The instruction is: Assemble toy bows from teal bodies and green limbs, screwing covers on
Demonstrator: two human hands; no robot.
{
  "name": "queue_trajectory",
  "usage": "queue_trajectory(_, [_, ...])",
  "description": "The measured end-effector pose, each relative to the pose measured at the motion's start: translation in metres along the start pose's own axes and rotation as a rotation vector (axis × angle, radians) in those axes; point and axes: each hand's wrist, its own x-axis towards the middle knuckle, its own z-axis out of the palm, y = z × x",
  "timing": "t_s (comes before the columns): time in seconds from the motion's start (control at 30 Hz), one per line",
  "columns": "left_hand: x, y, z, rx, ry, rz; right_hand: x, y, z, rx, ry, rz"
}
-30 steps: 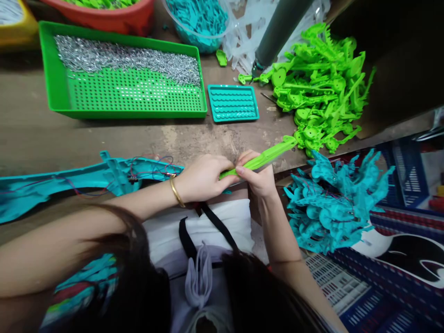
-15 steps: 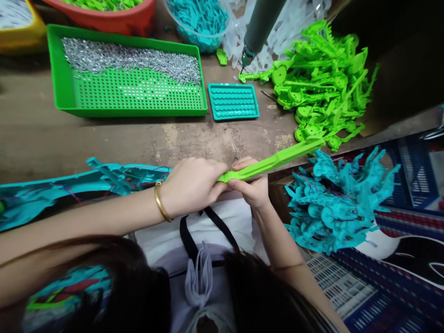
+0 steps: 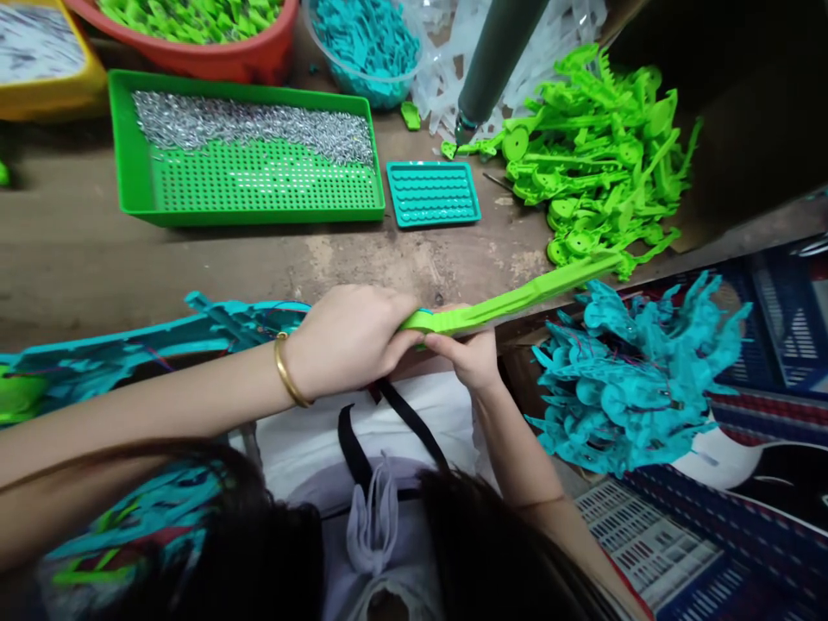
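Note:
A long lime-green plastic part (image 3: 517, 297) slants up to the right over the table's front edge. My left hand (image 3: 355, 332), below a gold bangle, is closed around its near end. Thumb and fingers of my right hand (image 3: 475, 354) pinch the same part a little further along, from below. A bit of turquoise shows beside the green where my hands meet; the rest is hidden by my fingers. Left of my left hand lies a long turquoise plastic shell (image 3: 129, 349) with thin red and blue wires.
A green perforated tray (image 3: 259, 220) of small metal screws and a small turquoise tray (image 3: 433, 194) lie ahead. A dark screwdriver (image 3: 498, 73) hangs near a heap of lime-green parts (image 3: 595, 172). Turquoise parts (image 3: 634, 379) are piled at right. Behind stand a red basin (image 3: 252, 56) and a clear bowl (image 3: 366, 86).
The green part has turned slightly in my hands, and its far tip reaches a little further right. The whole view has shifted slightly. Both hands keep hold of it.

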Motion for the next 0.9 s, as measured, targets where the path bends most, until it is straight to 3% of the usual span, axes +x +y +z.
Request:
queue_trajectory(0.07, [0.003, -0.004, 0.0, -0.036, 0.005, 0.017, -0.001, -0.003, 0.001, 0.002, 0.017, 0.02])
queue_trajectory(0.23, [0.013, -0.014, -0.005, -0.138, -0.016, 0.077, -0.005, -0.002, -0.004, -0.021, -0.145, 0.154])
queue_trajectory(0.37, [0.018, -0.017, -0.008, -0.189, -0.02, 0.103, -0.01, 0.004, 0.001, -0.075, -0.063, 0.111])
queue_trajectory(0.5, [0.019, -0.018, -0.003, -0.192, -0.053, 0.093, -0.006, -0.002, -0.007, -0.045, -0.099, 0.17])
queue_trajectory(0.57, [0.019, -0.019, 0.002, -0.175, -0.066, 0.092, 0.003, -0.013, -0.019, 0.055, -0.022, 0.13])
queue_trajectory(0.73, [0.022, -0.016, 0.01, -0.162, -0.062, 0.12, 0.03, -0.039, -0.033, 0.163, 0.369, -0.105])
queue_trajectory(0.9, [0.023, -0.015, 0.011, -0.164, -0.055, 0.126, 0.041, -0.046, -0.038, 0.114, 0.35, -0.065])
